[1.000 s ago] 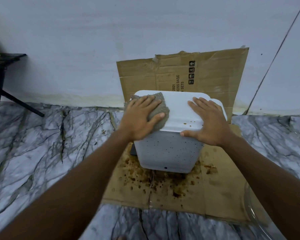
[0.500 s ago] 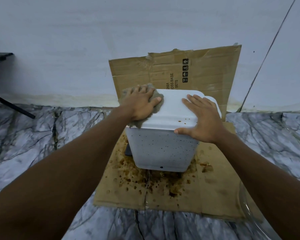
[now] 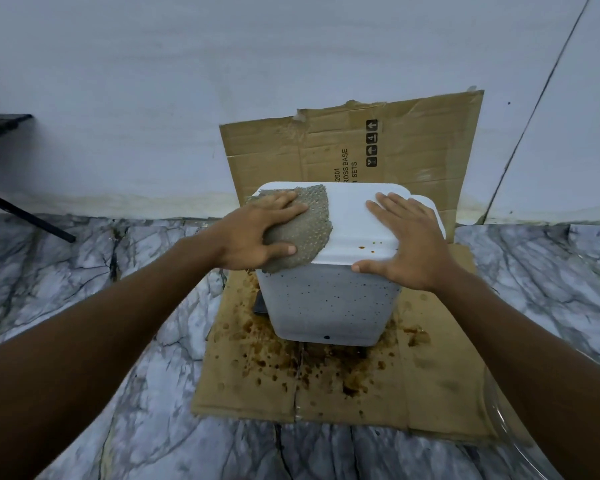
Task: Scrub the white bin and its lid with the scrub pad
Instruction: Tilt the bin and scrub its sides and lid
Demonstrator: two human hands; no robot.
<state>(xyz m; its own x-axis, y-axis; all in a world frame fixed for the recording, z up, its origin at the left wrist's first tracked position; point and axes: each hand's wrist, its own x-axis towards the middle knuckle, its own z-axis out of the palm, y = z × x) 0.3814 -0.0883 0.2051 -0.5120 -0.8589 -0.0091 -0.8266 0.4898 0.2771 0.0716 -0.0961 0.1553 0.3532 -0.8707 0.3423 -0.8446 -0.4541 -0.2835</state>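
The white bin [image 3: 329, 303] stands upright on stained cardboard, its front wall speckled with dark spots. Its white lid [image 3: 352, 220] lies closed on top, with a few brown drops near the front edge. A grey-green dimpled scrub pad [image 3: 305, 230] covers the lid's left part and hangs over the front left corner. My left hand [image 3: 257, 233] presses the pad onto the lid with fingers spread flat and the thumb along the pad's lower edge. My right hand [image 3: 406, 237] rests flat on the lid's right side, thumb along the front edge.
Brown cardboard [image 3: 440, 382] with brown spill stains lies on the marble floor [image 3: 84, 289]; another sheet [image 3: 395, 150] leans on the white wall behind the bin. Black furniture legs [image 3: 0, 188] stand at far left. A clear curved rim [image 3: 510, 431] shows at bottom right.
My left hand has slid the pad over the lid's left part, first toward the back corner, then forward and right. My right hand stays flat on the lid.
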